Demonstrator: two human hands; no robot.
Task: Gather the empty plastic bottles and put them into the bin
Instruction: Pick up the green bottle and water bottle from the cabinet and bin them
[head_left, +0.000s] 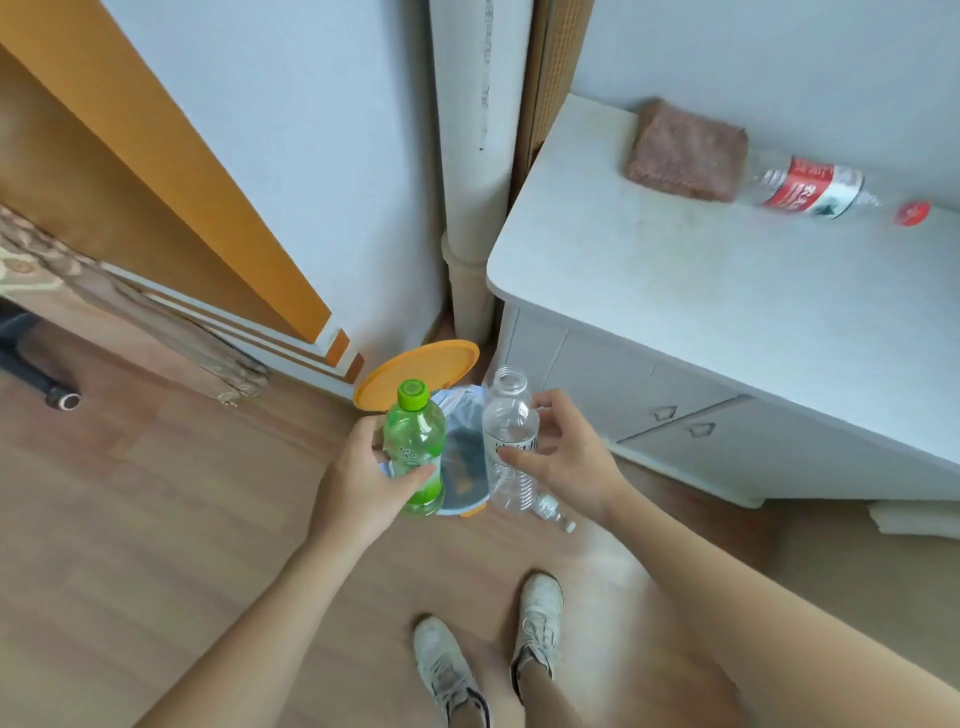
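My left hand grips a green bottle with a green cap, held upright over the bin. My right hand holds a clear, uncapped bottle upright beside it, also above the bin. The bin stands on the floor, lined with a pale bag, its orange lid swung up and back. Another small clear bottle lies on the floor just right of the bin. On the white cabinet a clear bottle with a red label lies on its side, with a red cap next to it.
The white cabinet with drawers stands to the right; a brown cloth lies on its far edge. A white pipe runs down the corner behind the bin. A chair base and patterned fabric are at left. My shoes stand on the wooden floor.
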